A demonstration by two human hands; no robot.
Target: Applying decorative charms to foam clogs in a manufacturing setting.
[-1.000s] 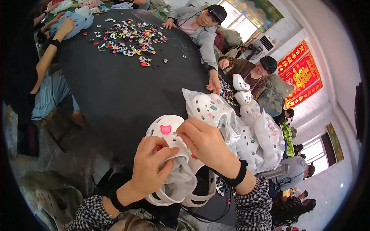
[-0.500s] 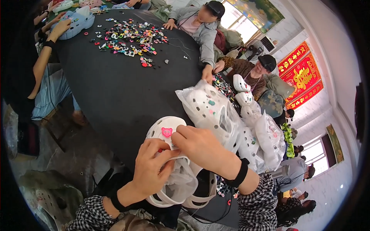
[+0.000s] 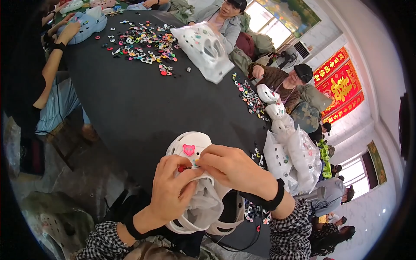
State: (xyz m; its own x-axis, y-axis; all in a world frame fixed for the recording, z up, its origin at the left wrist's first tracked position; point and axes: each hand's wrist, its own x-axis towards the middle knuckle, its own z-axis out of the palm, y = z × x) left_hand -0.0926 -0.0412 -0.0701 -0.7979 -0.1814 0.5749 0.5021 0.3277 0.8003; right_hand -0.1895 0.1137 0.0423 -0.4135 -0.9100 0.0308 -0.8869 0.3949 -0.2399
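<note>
Both hands meet over the toe of a white foam clog (image 3: pixel 195 182) at the table's near edge, about six o'clock in the view. His or her left hand (image 3: pixel 171 193) curls round the shoe from the seven o'clock side, fingers bent and closed on the upper, with a small red charm (image 3: pixel 181 168) pinched at the fingertips against the perforated top. From four o'clock the right hand (image 3: pixel 229 167) comes across, thumb and forefinger pressed together on what looks like a tiny pale charm beside a vent hole; what exactly sits between them is too small to tell. A pink charm (image 3: pixel 189 150) is already seated in the toe at twelve o'clock of the fingers. Judging by its look, the clog is light, springy and a little squashy, not fragile, best steadied by wrapping the upper and heel strap as the left hand does; the charms are small, hard and easy to fumble. Farther out, at two o'clock, bagged white clogs (image 3: pixel 292 158) lie just beside the work. Well apart at eleven o'clock, loose coloured charms (image 3: pixel 143 43) scatter over the dark round table (image 3: pixel 130 104), where other people sit.
</note>
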